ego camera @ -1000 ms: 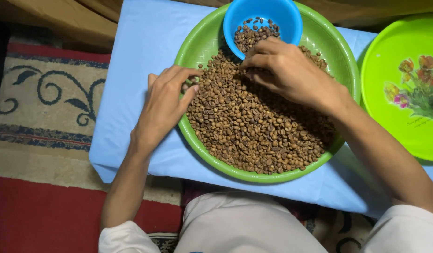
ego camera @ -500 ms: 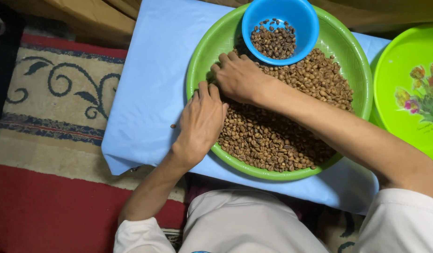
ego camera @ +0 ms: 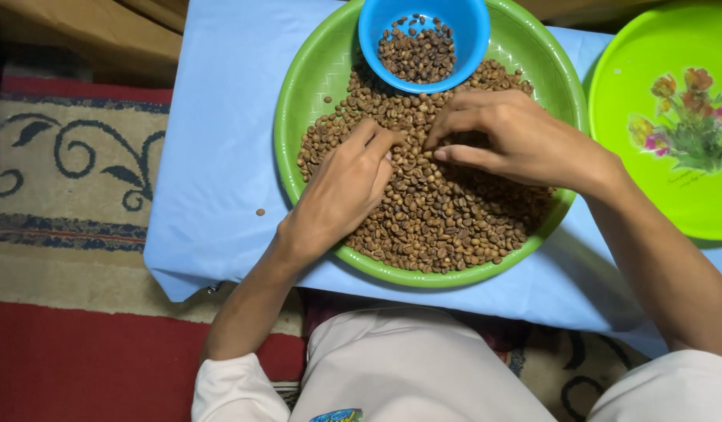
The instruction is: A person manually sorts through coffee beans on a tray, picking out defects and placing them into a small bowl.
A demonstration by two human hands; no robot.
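A big round green tray (ego camera: 298, 101) lies on a light blue cloth (ego camera: 220, 156) and is heaped with brown coffee beans (ego camera: 447, 219). A small blue bowl (ego camera: 470, 31) with a layer of beans sits at the tray's far edge. My left hand (ego camera: 341, 191) rests palm down on the beans at the tray's left side, fingers stretched toward the middle. My right hand (ego camera: 517, 137) lies on the beans just below the bowl, thumb and forefinger pinched over the pile. Whether it holds a bean cannot be seen.
A second bright green tray (ego camera: 673, 187) with a flower picture lies at the right. One stray bean (ego camera: 260, 212) sits on the cloth left of the big tray. A patterned red and beige rug (ego camera: 64, 203) spreads to the left. My white-clothed lap is at the bottom.
My right hand has slid from the tray's left side to the middle right, below the bowl. My left hand has moved further onto the beans. The camera view shifted slightly.
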